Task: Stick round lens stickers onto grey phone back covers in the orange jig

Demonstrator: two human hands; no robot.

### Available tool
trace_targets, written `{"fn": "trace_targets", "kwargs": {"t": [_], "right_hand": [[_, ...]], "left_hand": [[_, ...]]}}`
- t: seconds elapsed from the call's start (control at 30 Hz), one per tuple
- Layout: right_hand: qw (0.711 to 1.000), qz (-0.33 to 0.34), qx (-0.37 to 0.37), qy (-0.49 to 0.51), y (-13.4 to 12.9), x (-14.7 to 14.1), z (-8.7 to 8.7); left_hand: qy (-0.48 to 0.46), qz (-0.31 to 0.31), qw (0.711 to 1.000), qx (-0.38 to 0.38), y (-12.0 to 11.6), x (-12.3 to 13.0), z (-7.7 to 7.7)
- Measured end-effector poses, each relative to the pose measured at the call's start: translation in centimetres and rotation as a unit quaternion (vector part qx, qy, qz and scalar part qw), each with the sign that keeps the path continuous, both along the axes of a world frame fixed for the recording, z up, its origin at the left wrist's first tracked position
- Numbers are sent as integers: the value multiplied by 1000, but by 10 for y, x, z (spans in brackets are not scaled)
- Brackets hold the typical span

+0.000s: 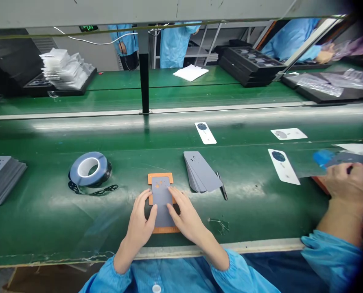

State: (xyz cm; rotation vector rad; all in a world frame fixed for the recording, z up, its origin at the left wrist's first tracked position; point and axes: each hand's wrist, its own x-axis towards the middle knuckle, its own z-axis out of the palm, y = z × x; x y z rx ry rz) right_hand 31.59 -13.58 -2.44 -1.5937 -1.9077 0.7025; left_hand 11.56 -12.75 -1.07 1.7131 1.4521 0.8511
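Observation:
A grey panel with small holes at its top (162, 209) lies in an orange frame (160, 178) near the table's front edge. My left hand (141, 219) rests at the panel's left side, thumb and fingers apart. From the right, my right hand (186, 215) touches the panel's other long edge with its fingers spread. Behind and to the right, a fanned stack of grey panels (201, 173) lies beside a black pen-like tool (222, 187). A roll of blue film tape (91, 169) with a loose black-patterned strip sits at the left.
Another stack of grey panels (1, 179) is at the far left. White cards (206, 133) lie toward the back and right. At the right edge, a co-worker's hand (348, 183) handles a grey sheet. Black trays (250, 65) stand beyond a metal rail.

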Motion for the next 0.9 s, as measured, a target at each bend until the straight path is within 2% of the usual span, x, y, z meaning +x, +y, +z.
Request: {"fn": "trace_targets", "kwargs": {"t": [0.1,0.2,0.27,0.37,0.43,0.5,0.6,0.67,0.73,0.8,0.9], "right_hand": [[997,1,-2,77,-7,-7,19],[985,78,-31,148,-11,-11,42],[980,111,-43,162,-10,-12,51],[986,67,-48,145,-5,-12,49],[985,42,-87,143,0,-13,42],[972,55,-156,169,4,-17,36],[935,88,-235,250,15,-25,32],[923,90,-244,284,35,-27,32],[928,76,-223,288,71,-24,32],[946,44,-191,260,123,-18,32],[979,-48,-161,115,208,-7,36]], "left_hand": [[-79,34,995,-58,-1,-1,0],[-172,85,975,-109,3,-4,0],[-230,116,957,-136,6,-6,2],[-293,145,929,-172,11,-8,4],[-330,154,911,-192,14,-8,7],[-367,157,893,-206,17,-8,10],[-399,159,878,-209,22,-10,14],[-393,170,886,-179,23,-15,16],[-355,188,908,-120,22,-23,18],[-282,201,937,-52,16,-36,21],[-169,227,958,36,2,-58,25]]}}
